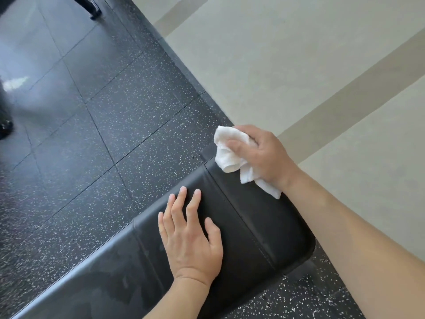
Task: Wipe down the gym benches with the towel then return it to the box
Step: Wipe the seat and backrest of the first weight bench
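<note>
A black padded gym bench [255, 226] runs from the lower left to its end at the middle right, with damp streaks on its nearer part. My left hand [190, 236] lies flat on the pad with straight, spread fingers. My right hand [262, 153] grips a crumpled white towel [232, 155] at the far end of the bench, the cloth hanging against the pad's edge. No box is in view.
Black speckled rubber floor tiles [92, 146] spread to the left of the bench. A pale floor with darker stripes [310, 65] lies to the right. Dark equipment feet stand at the top left [92, 10] and left edge [5, 127].
</note>
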The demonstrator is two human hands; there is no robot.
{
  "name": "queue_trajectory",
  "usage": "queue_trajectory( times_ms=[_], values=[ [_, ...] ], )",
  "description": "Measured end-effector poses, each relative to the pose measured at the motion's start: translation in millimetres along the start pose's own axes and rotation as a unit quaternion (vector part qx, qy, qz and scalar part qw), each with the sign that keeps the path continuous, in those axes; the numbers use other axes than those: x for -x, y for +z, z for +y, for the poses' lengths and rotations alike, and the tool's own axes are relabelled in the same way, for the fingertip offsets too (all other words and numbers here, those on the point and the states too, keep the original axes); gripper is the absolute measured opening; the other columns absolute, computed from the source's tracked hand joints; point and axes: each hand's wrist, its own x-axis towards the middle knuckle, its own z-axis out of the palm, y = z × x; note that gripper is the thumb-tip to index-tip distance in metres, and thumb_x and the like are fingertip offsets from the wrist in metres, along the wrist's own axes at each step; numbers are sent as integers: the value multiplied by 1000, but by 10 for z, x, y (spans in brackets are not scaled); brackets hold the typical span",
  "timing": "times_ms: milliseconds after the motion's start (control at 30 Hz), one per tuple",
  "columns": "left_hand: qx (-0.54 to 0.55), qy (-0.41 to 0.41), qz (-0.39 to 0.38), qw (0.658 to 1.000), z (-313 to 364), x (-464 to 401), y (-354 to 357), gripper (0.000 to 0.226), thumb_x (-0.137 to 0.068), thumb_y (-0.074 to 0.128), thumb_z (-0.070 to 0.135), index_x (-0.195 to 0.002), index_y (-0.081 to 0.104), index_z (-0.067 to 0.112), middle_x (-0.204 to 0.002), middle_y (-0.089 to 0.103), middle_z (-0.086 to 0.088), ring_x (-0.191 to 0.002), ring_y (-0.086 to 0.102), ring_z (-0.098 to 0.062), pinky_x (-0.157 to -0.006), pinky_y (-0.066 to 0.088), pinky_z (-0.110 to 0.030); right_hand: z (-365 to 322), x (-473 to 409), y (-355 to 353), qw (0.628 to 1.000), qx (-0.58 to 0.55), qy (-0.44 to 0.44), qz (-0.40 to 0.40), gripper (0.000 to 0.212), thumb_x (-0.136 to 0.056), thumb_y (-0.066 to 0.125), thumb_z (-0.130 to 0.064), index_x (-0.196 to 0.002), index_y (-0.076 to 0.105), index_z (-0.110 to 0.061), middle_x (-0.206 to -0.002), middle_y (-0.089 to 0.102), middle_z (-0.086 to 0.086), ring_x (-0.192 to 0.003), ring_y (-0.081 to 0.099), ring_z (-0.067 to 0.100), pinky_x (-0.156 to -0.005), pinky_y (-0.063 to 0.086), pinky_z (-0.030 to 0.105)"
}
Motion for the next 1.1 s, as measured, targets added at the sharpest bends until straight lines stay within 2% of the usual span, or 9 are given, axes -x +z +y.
queue_trajectory(
  times_ms=[100,300,400,533,633,767,900,1000,1100],
  values=[
    [-3,-1,-1,1000,9,-4,-1,59,-88,44,31,-144,54,17,-158,43,-9,-150,36,-37,-119,29,-64,213,533,-193,996,-68,6,54,23,-101,69,-38,-123,71,-34,-114,70,-10,-106,69,7,-85,50,14],
    [-8,7,9,1000,34,-26,31,64,-85,42,30,-145,54,9,-156,45,-15,-148,38,-42,-118,29,-67,561,1545,-356,990,-112,45,67,47,-98,67,-48,-138,61,-24,-113,68,-1,-98,67,14,-84,51,19],
    [-17,17,20,1000,-3,-20,70,66,-84,42,30,-145,53,7,-157,44,-16,-146,39,-43,-118,29,-65,508,1415,-291,990,-119,31,73,38,-101,66,-40,-135,62,-26,-119,66,-1,-106,66,17,-88,51,21],
    [-17,27,18,999,-47,-29,100,65,-86,41,29,-147,51,7,-158,42,-16,-148,38,-43,-120,28,-61,217,559,-167,990,-140,3,26,21,-101,70,-28,-122,71,-31,-122,63,-7,-117,63,13,-101,48,25],
    [-18,32,16,999,-66,-28,109,65,-85,42,27,-146,50,7,-158,43,-17,-147,39,-43,-121,28,-61,-2,-179,-27,997,-63,28,-46,23,-98,73,-27,-120,73,-21,-118,69,0,-111,67,17,-98,53,38],
    [-23,27,7,999,-45,-37,90,63,-86,42,27,-145,51,6,-157,43,-17,-148,38,-41,-118,30,-65,-65,-453,24,992,21,55,-115,19,-96,71,-25,-108,75,-11,-95,74,2,-90,70,20,-77,59,38],
    [-17,19,-2,1000,-21,-20,58,63,-87,42,28,-146,50,7,-157,42,-15,-150,34,-39,-119,29,-65,40,198,-51,994,83,-72,-2,22,-100,70,-22,-121,73,-19,-121,68,-5,-112,61,17,-102,47,39],
    [-23,19,-8,1000,-39,-35,51,64,-87,42,29,-147,50,7,-157,42,-16,-149,35,-41,-119,28,-64,185,853,-131,951,259,-170,6,37,-96,63,-13,-133,67,-20,-140,59,-7,-132,51,20,-109,41,43],
    [-19,11,-18,1000,-4,-32,25,64,-88,42,29,-148,51,9,-158,42,-15,-151,34,-41,-119,27,-66,297,1167,-132,920,323,-223,14,35,-100,56,-18,-133,67,-18,-141,60,-3,-138,51,22,-111,41,44]
  ],
)
